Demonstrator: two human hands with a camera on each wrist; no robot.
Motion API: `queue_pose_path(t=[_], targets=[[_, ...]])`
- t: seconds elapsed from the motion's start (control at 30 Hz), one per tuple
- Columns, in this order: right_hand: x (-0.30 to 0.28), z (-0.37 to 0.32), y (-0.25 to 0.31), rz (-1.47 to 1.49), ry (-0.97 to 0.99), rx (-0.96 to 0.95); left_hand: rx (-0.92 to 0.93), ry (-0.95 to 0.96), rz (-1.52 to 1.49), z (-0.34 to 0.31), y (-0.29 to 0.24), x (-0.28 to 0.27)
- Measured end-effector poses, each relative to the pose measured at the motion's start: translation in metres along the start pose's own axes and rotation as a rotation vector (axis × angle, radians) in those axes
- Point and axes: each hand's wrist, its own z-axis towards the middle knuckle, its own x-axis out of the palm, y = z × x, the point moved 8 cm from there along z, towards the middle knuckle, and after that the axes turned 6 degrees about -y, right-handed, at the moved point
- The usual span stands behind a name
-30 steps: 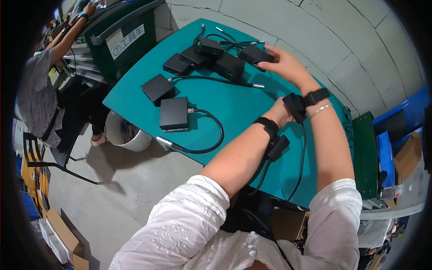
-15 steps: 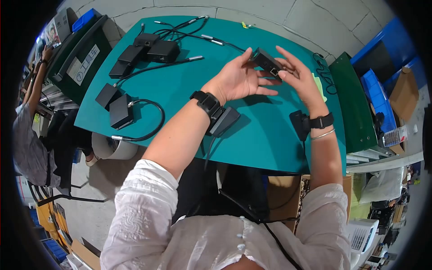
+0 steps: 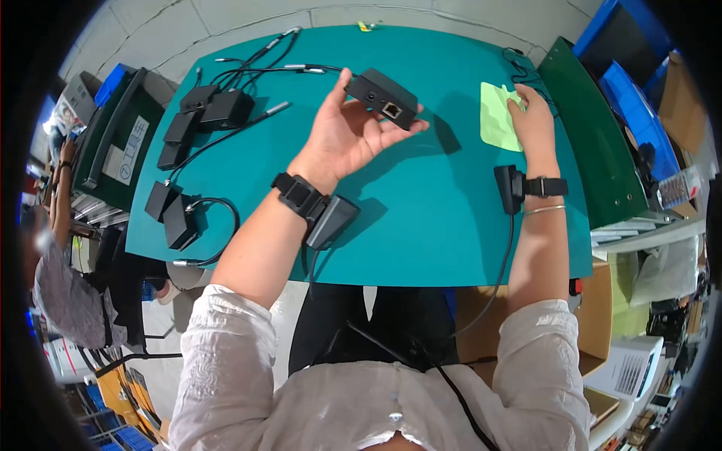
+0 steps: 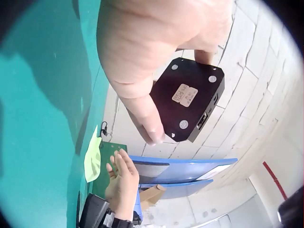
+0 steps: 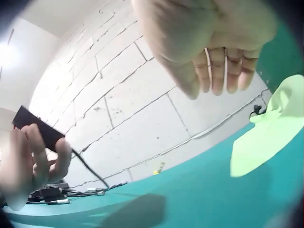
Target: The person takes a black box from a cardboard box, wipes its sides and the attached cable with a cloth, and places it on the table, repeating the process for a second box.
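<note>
My left hand (image 3: 340,146) holds a small black box (image 3: 387,99) above the table, thumb at one side and fingers at the other. A network port and a round socket show on its near face, and a black cable runs from its far side. In the left wrist view the underside of the black box (image 4: 173,111) carries a pale handwritten label (image 4: 185,95) and round pads. At the right, my right hand (image 3: 535,124) hovers over the edge of a yellow-green cloth (image 3: 495,120). The right wrist view shows its fingers (image 5: 217,71) loosely bent, holding nothing.
Several black boxes (image 3: 227,110) with metal-tipped cables lie along the left of the green table (image 3: 421,218). A dark cable coil (image 3: 519,71) lies at the back right. Beside the table stand a green cabinet (image 3: 594,150) and blue bins (image 3: 639,128). Another person (image 3: 71,301) is at the left.
The black box came up off the table, passed between both hands, and is now in the left hand alone. The right hand moved right to the cloth. The head view shifted.
</note>
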Motion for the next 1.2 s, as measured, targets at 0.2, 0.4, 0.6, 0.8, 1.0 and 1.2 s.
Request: queue_pose_path(t=[0.2,0.4,0.6,0.8,1.0,1.2], targets=[[-0.01,0.0,-0.045,-0.315,0.053,0.204,0.029,-0.07,0.088,-0.002,-0.002,-0.001],[-0.021,-0.013,-0.067,-0.454,0.138,0.518,0.043,-0.096,0.1,-0.003,-0.003,-0.003],[0.023,-0.011,-0.105,-0.282,0.457,0.46,0.025,-0.12,0.09,-0.001,0.001,-0.005],[0.015,-0.004,-0.032,1.061,0.037,0.508,-0.007,-0.075,-0.008,0.0,0.001,-0.01],[0.026,-0.044,0.119,1.38,0.531,0.138,-0.041,-0.087,-0.044,-0.003,0.002,-0.002],[0.014,-0.082,0.175,0.783,0.629,-0.448,-0.069,-0.088,0.048,-0.005,0.002,-0.003]])
